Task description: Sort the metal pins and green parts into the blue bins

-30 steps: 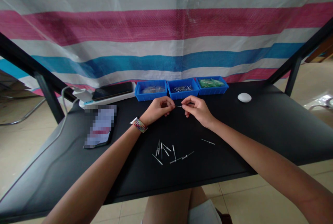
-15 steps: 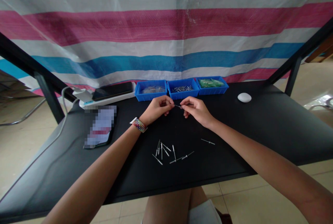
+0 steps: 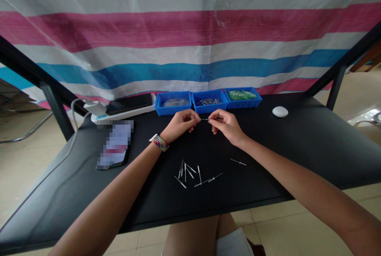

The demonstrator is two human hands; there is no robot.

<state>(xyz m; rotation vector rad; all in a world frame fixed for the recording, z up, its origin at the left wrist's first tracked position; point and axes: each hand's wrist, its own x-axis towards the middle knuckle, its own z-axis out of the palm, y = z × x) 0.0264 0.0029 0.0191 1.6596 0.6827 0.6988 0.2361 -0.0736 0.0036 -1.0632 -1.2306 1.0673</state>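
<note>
Between my two hands a thin silver blind rivet point(image 3: 204, 119) lies nearly level, above the black table. My left hand point(image 3: 185, 122) pinches its left end with thumb and forefinger. The right end sits in the closed fingertips of my right hand point(image 3: 224, 124). Several blind rivets point(image 3: 186, 173) lie loosely grouped on the table nearer to me. One more blind rivet point(image 3: 238, 162) rests apart from them, by my right forearm. Just beyond my hands, a blue bin point(image 3: 210, 108) holds many small silver pieces like these rivets.
Left of that bin stands a blue bin point(image 3: 172, 110) with clear plastic bags; on its right, a blue bin point(image 3: 244, 104) with green contents. A phone point(image 3: 117, 145), a white power strip point(image 3: 125, 114) with a cable, and a white mouse point(image 3: 280, 111) are on the table point(image 3: 312, 141).
The rivet between my fingers has turned from a slight slant to almost level. Both hands stay in nearly the same place.
</note>
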